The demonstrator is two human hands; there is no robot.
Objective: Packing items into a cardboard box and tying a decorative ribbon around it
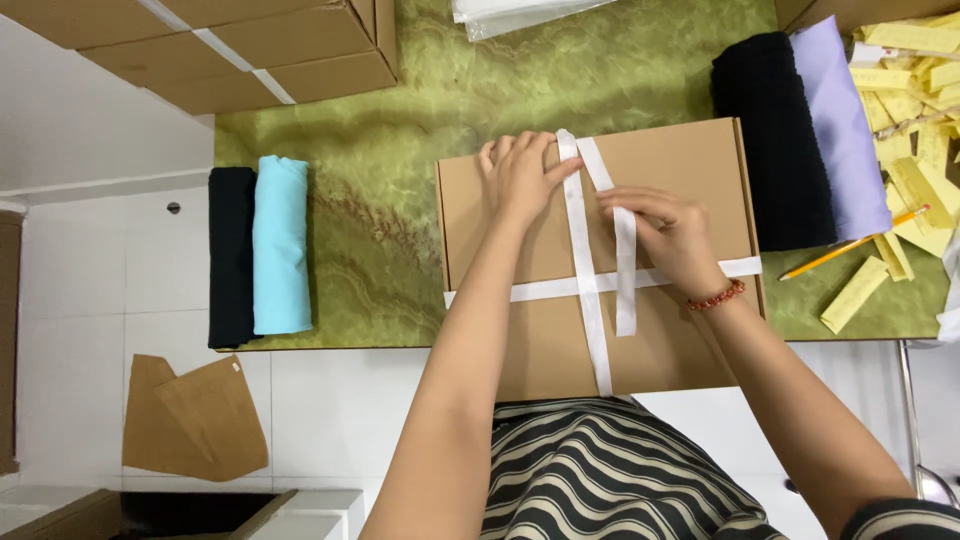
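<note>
At the surface's left edge lay a black cloth (231, 257) beside a blue cloth (281, 245), both folded. At the front edge, mid-surface, sat the box (690, 170), closed, with white ribbon (583, 270) already crossed over its lid; no knot or bow showed, so the tying looked unfinished. The left hand (520, 175) lay flat, fingers spread, pinning the ribbon at the box's far edge. The right hand (672, 235) pinched a loose ribbon end between its fingers. Black and lilac cloths (800, 140) lay toward the right edge.
</note>
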